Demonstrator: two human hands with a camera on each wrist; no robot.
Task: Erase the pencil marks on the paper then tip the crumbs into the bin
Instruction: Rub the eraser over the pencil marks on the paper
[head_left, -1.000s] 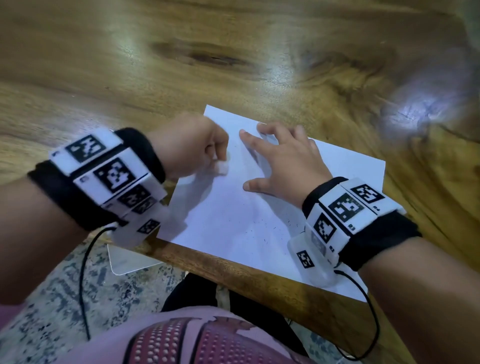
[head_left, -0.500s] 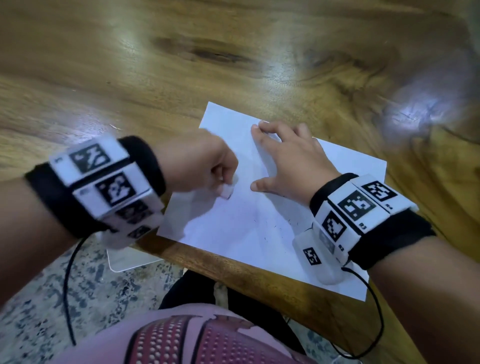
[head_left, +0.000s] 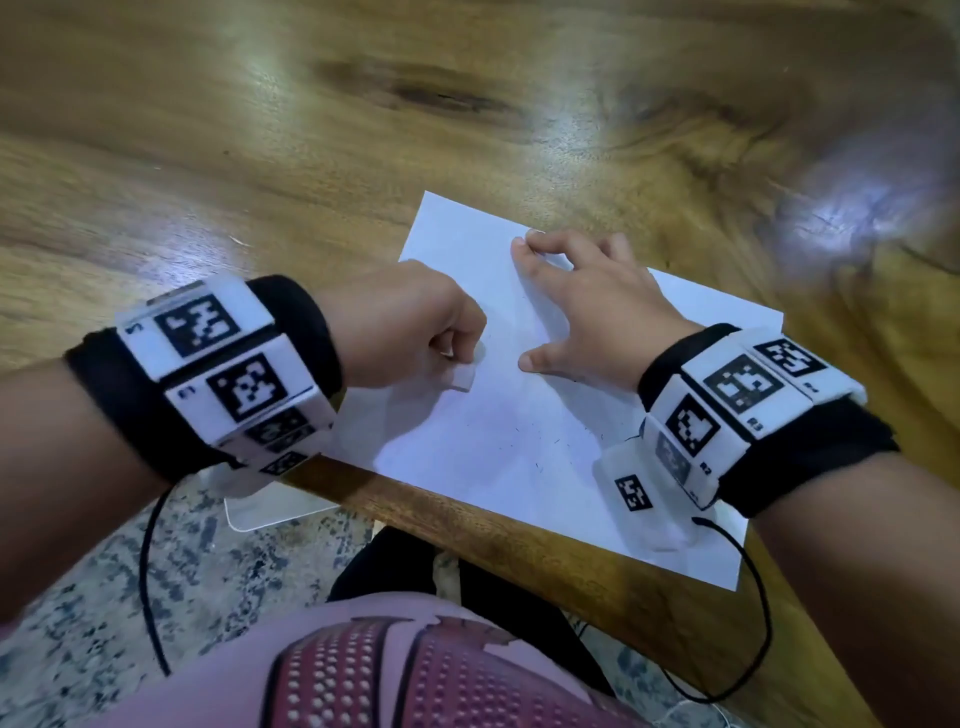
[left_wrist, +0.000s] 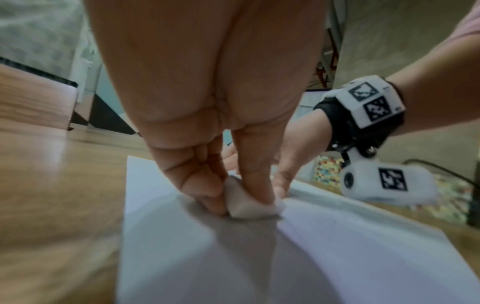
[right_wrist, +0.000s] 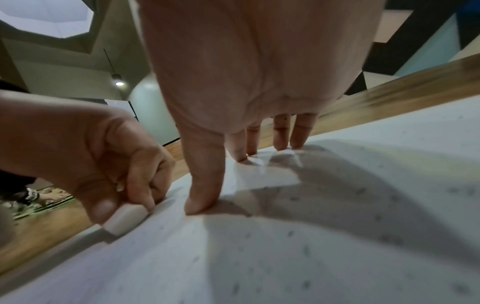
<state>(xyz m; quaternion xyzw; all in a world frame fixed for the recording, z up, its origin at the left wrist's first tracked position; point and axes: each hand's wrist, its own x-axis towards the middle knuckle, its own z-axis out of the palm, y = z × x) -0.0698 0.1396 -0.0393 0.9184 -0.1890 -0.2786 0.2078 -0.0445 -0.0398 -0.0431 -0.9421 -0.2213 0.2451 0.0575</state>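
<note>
A white sheet of paper lies on the wooden table near its front edge. My left hand pinches a small white eraser and presses it onto the sheet's left half; the left wrist view shows the eraser between thumb and fingers, and the right wrist view shows it too. My right hand lies spread on the paper's far part, fingers straight, holding it down. Dark eraser crumbs are scattered over the near part of the sheet, also speckling the paper. No bin is in view.
The wooden table stretches away beyond the paper. Its front edge runs just below the sheet, with my lap and a patterned floor beneath. A white rectangular object sits on the floor under the left wrist.
My left hand has slid the eraser toward me and slightly right across the paper. My right hand has stayed pressed on the sheet.
</note>
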